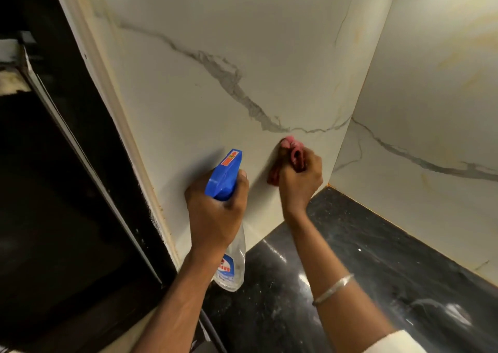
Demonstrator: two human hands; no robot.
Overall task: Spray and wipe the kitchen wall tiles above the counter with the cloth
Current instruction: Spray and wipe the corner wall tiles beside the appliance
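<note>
I am judging that the wall tiles filling the centre could be streaking if spray is running down toward the counter at lower right. The spray bottle, lower centre, could be slipping if wet; the left hand is wrapping its neck, fingers curled. Just right of centre, the right hand is clenching the bunched cloth against the tile.

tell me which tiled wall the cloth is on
The wall left of the corner: the right hand presses the pink cloth there; the other wall is untouched.
</note>
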